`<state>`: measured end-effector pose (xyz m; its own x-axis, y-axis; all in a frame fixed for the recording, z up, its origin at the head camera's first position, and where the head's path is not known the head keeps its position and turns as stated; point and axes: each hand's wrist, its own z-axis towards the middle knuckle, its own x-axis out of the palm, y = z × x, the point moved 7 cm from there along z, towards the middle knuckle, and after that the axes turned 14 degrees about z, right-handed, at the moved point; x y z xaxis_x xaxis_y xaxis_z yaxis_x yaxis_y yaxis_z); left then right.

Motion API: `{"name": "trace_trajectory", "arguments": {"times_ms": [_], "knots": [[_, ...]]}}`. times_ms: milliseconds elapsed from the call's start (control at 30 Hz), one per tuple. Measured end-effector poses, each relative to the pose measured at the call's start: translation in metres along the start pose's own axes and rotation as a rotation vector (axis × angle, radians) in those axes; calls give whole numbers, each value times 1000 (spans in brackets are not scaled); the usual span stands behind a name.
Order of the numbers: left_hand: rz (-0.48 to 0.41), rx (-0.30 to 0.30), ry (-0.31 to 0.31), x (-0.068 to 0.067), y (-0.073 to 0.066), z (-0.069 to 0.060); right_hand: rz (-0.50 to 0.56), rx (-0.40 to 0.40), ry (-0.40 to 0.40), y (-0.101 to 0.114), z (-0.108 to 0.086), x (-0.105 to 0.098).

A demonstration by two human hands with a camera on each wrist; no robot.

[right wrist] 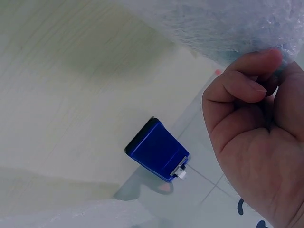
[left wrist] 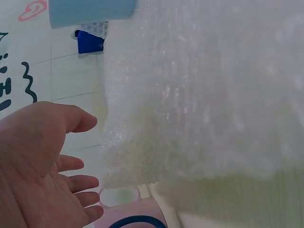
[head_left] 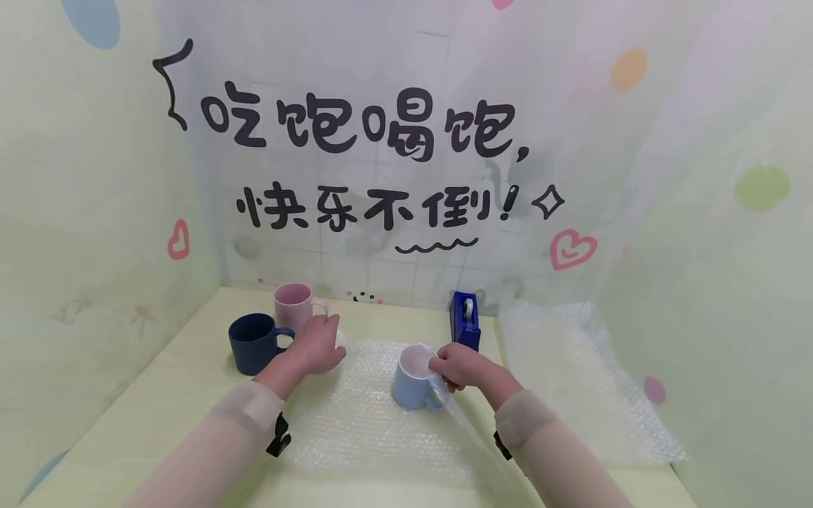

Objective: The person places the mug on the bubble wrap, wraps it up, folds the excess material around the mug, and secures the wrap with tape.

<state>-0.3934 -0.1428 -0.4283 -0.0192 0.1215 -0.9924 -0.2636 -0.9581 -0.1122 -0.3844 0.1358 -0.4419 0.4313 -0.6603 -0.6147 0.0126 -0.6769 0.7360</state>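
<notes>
A light blue mug (head_left: 409, 389) stands upright on a sheet of bubble wrap (head_left: 356, 430) in the middle of the table. My right hand (head_left: 466, 365) is at the mug's right side and pinches the raised edge of that sheet; the right wrist view shows thumb and fingers (right wrist: 244, 88) closed on the wrap. My left hand (head_left: 317, 346) is over the sheet's left side, beside the handles of a pink mug (head_left: 292, 310) and a navy mug (head_left: 249, 347). Its fingers are spread and hold nothing in the left wrist view, where the wrap (left wrist: 190, 95) hangs near them.
A blue tape dispenser (head_left: 466, 330) stands at the back, just beyond my right hand. More bubble wrap (head_left: 571, 374) lies along the table's right side. Printed walls (head_left: 406, 268) close off the back and both sides.
</notes>
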Motion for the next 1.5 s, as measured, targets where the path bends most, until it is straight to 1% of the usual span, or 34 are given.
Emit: {"name": "trace_trajectory", "arguments": {"times_ms": [67,100,133,200,267,300,367,433,467,533,567,633,700,800,833,900,967,1000,1067,1133,1200,1233,1333,1400,1433,1500], "knots": [[46,-28,25,8,3,3,-1,-6,-2,-1,0,1],[62,-44,27,10,5,6,-4,-8,-5,-1,1,1],[71,-59,23,13,7,8,-6,-11,-7,-2,1,1],[85,-68,8,16,13,14,-13,-16,-9,-2,1,1],[94,-44,-54,29,27,27,-18,-20,-13,-1,1,0],[90,-26,-83,33,33,33,-17,-17,-12,-2,1,0],[16,12,-74,29,37,33,-17,-14,-9,-2,1,-1],[-96,42,-40,21,36,29,-19,-13,-5,-3,1,-1],[-174,45,7,11,30,23,-17,-11,-2,-3,1,-1],[-317,31,91,-12,15,7,-19,-10,-1,-4,1,-1],[-365,36,103,-18,9,3,-19,-10,-2,-3,1,-1],[-452,43,130,-27,-2,0,-16,-6,-6,-4,2,-1],[-521,73,144,-32,-18,1,-11,-4,-12,-4,2,-1],[-600,129,146,-33,-44,5,-5,-3,-15,-5,2,-1],[-621,147,138,-32,-54,6,-2,-3,-14,-5,2,-1],[-632,171,114,-30,-74,7,-4,-3,-12,-5,3,0],[-623,193,90,-24,-90,7,-10,-5,-7,-4,3,0],[-600,203,80,-21,-97,7,-15,-6,-5,-3,3,0],[-527,229,71,-15,-108,6,-18,-14,0,-2,2,1],[-444,267,59,-12,-114,5,-22,-24,5,-1,2,1],[-362,316,48,-9,-116,3,-26,-34,6,-1,3,1],[-330,351,44,-8,-117,1,-28,-36,6,-1,3,1],[-253,461,46,-2,-117,-3,-49,-39,0,-2,5,1],[-205,520,52,5,-117,-5,-59,-35,-2,-2,5,1],[-183,537,52,8,-116,-6,-63,-35,-2,-2,6,2],[-127,552,52,14,-117,-6,-68,-38,-2,-1,5,2]]}}
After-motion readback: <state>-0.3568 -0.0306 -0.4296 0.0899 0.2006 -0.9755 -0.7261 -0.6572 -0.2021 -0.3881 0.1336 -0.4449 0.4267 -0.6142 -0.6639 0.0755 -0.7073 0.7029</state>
